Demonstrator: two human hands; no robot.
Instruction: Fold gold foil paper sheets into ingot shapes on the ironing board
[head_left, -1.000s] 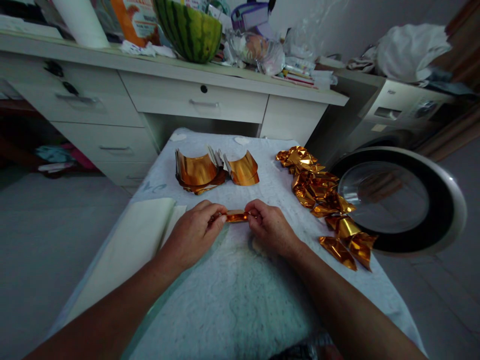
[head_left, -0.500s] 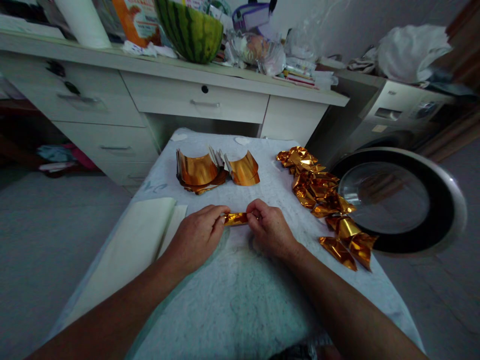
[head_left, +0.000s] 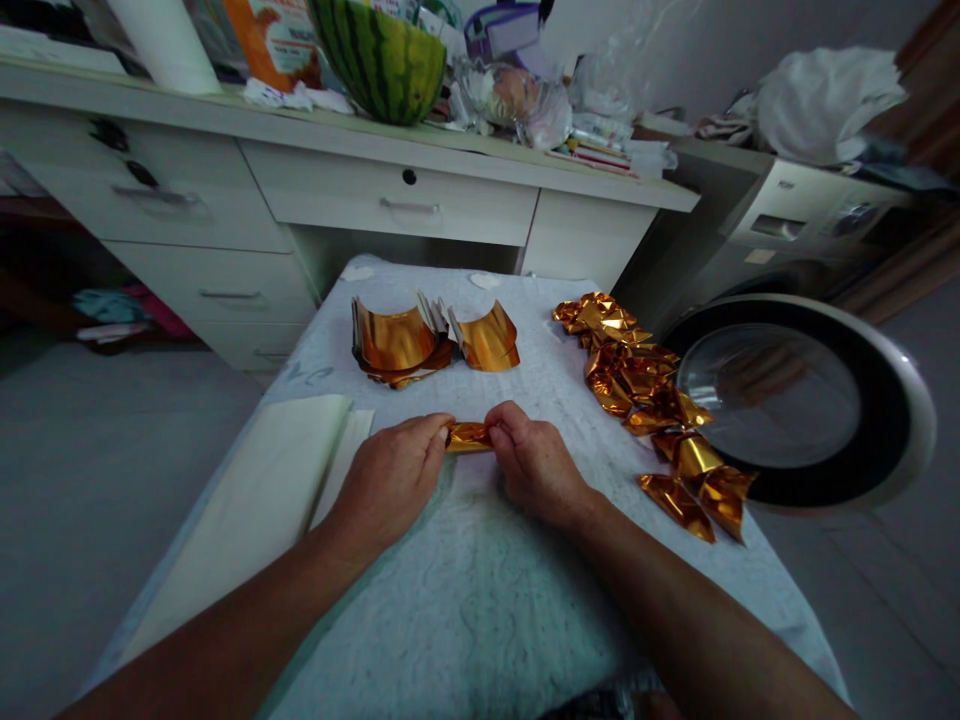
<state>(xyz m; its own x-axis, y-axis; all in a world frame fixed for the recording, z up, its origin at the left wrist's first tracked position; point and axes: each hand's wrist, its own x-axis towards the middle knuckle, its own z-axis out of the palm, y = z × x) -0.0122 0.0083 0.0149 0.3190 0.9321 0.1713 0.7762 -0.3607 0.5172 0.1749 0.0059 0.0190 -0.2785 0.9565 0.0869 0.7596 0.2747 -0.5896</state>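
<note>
Apparently we were partway along, with folded foil pieces (head_left: 626,375) heaped at right and curved foil sheets (head_left: 394,342) unworked at far left, while our left hand (head_left: 397,472) and right hand (head_left: 538,465) pinched opposite ends of a foil roll (head_left: 469,438) between them.

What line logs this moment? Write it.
left hand, right hand: holding gold foil piece, one end each | curved foil sheets: beyond hands | folded foil pieces: right side

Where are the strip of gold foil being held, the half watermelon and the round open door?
Strip of gold foil (head_left: 469,438): head view, its middle.
Half watermelon (head_left: 382,65): head view, striped rind.
Round open door (head_left: 892,410): head view, dark rim.
</note>
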